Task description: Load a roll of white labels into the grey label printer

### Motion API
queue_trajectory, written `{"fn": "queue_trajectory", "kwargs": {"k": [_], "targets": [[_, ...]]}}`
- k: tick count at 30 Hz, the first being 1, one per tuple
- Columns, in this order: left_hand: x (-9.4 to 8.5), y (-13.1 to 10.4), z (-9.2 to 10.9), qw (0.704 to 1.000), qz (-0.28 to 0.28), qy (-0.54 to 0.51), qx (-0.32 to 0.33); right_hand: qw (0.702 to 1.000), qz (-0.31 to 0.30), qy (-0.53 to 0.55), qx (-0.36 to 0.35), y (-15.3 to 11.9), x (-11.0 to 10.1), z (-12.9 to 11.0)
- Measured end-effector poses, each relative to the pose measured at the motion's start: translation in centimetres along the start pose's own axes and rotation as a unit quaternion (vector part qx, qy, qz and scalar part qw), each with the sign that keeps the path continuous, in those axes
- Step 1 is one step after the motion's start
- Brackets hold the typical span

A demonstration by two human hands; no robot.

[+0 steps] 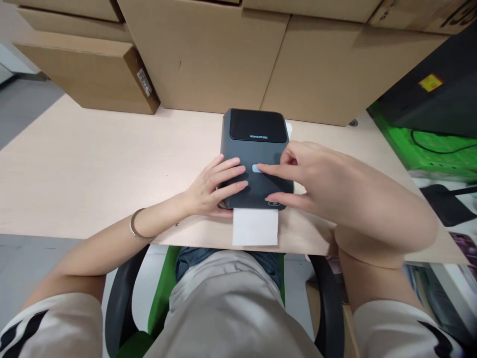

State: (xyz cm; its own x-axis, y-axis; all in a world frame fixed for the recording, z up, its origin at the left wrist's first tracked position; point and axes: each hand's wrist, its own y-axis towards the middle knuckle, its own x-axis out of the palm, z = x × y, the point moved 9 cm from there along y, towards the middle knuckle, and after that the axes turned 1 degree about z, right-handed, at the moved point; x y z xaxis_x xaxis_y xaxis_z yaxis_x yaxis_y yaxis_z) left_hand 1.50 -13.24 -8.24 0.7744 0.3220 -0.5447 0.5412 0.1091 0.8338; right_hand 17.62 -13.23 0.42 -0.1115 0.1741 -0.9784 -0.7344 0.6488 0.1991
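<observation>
A dark grey label printer point(242, 149) with a glossy black panel lies on the table in front of me. White label paper point(255, 227) sticks out of its near side and reaches the table's front edge. My left hand point(216, 188) rests on the printer's left side, fingers spread over the top, thumb low at the near corner. From the right, my right hand point(301, 174) points its index finger onto the light blue button point(256, 168). Its thumb is stretched out at the near right corner, apart from the index finger, and the other fingers are curled.
Large cardboard boxes point(208, 59) line the back of the table point(93, 169). A flatter carton point(108, 74) stands at the back left. To the right are a black case point(428, 104) and a green surface point(428, 154) with a cable. My chair's armrests point(328, 303) are below the edge.
</observation>
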Motion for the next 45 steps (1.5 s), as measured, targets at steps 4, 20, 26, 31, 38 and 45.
{"fn": "queue_trajectory", "kwargs": {"k": [4,20,26,31,38,45], "targets": [[-0.1,0.0,0.2,1.0,0.012,-0.006,0.008,0.997,-0.054,-0.039,0.027,0.9,0.5,-0.5],[0.0,0.0,0.3,1.0,0.009,-0.007,0.011,0.998,-0.042,-0.049,0.023,0.5,-0.3,-1.0],[0.4,-0.1,-0.4,0.999,-0.023,-0.039,-0.017,0.992,-0.096,-0.055,0.058,1.4,0.4,-0.8],[0.9,-0.5,-0.9,0.986,-0.117,-0.109,-0.04,0.984,-0.155,-0.032,0.088,2.4,0.9,-0.4],[0.7,0.4,-2.2,0.975,-0.136,-0.108,-0.14,0.979,-0.16,-0.077,0.098,2.1,0.8,-1.2],[0.4,0.8,-2.1,0.978,-0.105,-0.112,-0.14,0.954,-0.231,-0.121,0.151,0.3,2.8,-4.5]]}}
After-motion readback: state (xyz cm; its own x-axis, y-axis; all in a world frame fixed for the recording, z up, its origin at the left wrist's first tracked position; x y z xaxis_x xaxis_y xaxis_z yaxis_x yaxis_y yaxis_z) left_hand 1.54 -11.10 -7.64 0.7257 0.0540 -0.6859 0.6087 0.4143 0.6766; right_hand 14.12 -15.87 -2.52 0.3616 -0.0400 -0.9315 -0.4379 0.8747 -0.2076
